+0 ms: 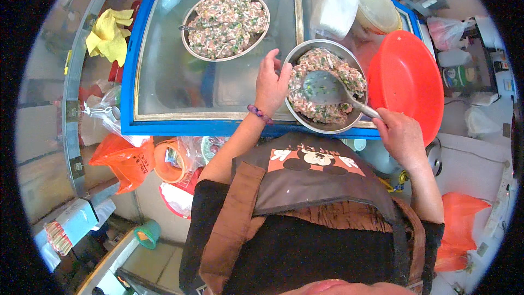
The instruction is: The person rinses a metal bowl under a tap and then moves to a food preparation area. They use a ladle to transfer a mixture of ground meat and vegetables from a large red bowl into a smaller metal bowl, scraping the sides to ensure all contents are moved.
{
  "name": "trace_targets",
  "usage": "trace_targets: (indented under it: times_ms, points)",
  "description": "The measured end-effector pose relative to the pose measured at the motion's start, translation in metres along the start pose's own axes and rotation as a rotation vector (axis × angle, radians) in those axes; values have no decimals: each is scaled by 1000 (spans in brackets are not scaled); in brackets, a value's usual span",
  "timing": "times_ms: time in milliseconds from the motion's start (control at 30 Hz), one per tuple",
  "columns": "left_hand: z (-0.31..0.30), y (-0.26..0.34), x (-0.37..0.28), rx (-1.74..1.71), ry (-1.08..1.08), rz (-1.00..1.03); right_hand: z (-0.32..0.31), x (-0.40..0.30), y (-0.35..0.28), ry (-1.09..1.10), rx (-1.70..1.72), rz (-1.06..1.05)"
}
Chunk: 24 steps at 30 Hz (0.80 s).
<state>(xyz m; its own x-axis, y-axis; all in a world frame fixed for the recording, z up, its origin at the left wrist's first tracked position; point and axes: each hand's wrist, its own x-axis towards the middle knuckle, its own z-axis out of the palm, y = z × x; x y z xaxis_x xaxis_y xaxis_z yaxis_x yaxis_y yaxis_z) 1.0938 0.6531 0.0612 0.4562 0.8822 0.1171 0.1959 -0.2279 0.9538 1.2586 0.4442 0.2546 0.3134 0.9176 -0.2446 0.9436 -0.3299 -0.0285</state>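
A steel bowl (355,58) near the front edge holds minced meat (319,59) flecked with chopped greens. My right hand (400,134) grips the handle of a metal ladle (323,86), whose wide round head rests over the meat with bits of green on it. At the bowl's left rim, my left hand (273,80) has its thumb and fingers apart; whether it presses the rim I cannot tell. Farther left and back, a second steel bowl (185,43) is heaped with similar minced meat (229,24), and a utensil handle pokes out at its left side.
Both bowls stand on the glass top (176,86) of a blue-framed chest freezer (196,128). A red plastic basin (405,82) leans right of the near bowl. Behind are white plastic bags (333,2) and a lidded tub (377,6). A yellow cloth (108,35) hangs at left.
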Motion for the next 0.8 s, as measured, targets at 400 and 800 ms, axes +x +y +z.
trace_targets:
  times_ms: [400, 800]
  points:
    - [15, 42, 3, 111, 105, 262, 34, -22, 5, 227, 294, 98]
    - [7, 45, 21, -62, -3, 43, 56, -41, 17, 170, 624, 236]
